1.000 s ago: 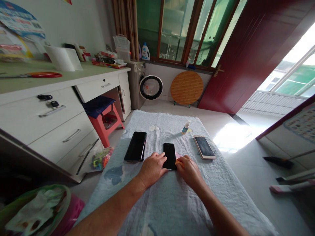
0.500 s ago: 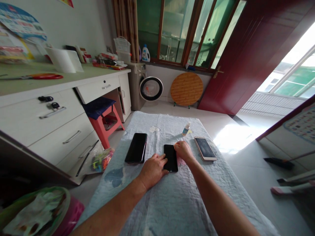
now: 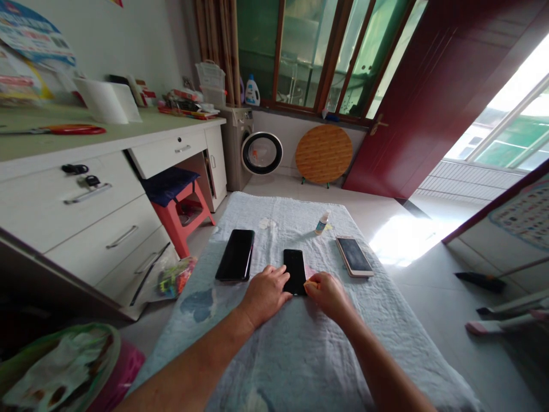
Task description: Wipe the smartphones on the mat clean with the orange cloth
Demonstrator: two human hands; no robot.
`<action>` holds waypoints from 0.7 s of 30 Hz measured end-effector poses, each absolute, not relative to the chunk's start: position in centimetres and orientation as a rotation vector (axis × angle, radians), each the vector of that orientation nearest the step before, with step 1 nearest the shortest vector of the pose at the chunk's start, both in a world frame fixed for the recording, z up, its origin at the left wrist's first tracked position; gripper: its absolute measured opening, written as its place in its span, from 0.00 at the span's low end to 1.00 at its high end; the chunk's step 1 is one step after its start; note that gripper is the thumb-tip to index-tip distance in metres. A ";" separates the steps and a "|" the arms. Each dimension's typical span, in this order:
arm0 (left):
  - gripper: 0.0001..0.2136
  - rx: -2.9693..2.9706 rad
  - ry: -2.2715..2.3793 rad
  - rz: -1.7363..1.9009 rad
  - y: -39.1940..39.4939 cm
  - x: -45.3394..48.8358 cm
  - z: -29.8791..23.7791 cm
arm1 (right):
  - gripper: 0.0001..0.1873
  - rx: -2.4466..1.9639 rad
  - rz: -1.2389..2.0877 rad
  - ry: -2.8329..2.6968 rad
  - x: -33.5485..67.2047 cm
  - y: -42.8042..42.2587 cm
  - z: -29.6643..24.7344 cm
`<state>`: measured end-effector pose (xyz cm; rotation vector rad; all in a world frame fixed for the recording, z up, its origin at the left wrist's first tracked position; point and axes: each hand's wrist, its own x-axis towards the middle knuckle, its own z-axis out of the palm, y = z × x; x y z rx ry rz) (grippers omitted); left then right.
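A black smartphone (image 3: 294, 270) lies flat, screen up, on the pale blue cloth in front of me. My left hand (image 3: 266, 289) grips its left side, fingertips on the edge and thumb at the lower left corner. My right hand (image 3: 328, 290) is closed in a pinch at the phone's lower right edge. From its fingertips pokes a small orange piece (image 3: 310, 284), too small to tell its kind. Left of the hands rests a larger black phone (image 3: 235, 254). A pinkish-gold phone (image 3: 354, 256) lies to the right, and a small spray bottle (image 3: 322, 223) stands behind it.
The blue cloth (image 3: 253, 366) covers the low surface under the phones. A white desk (image 3: 163, 143) with drawers runs along the left, a red stool (image 3: 178, 214) beneath it. A bin (image 3: 115, 360) stands at lower left. Farther back are a washing machine (image 3: 234, 151) and a red door (image 3: 398, 114).
My right hand has slid down the phone's right edge from near its top corner to near the bottom, bringing the orange piece into sight. The left hand stays on the phone.
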<state>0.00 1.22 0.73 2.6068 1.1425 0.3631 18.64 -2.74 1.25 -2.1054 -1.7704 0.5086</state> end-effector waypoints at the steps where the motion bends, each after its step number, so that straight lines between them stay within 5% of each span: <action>1: 0.19 2.610 1.145 0.363 1.2 0.0 0.7 | 0.14 -2.101 0.507 -1.770 18.5 -3.3 1.2; 21: 0.19 2.588 1.123 0.355 1.4 -0.1 0.8 | 0.15 -2.144 0.253 -1.878 19.4 3.0 0.2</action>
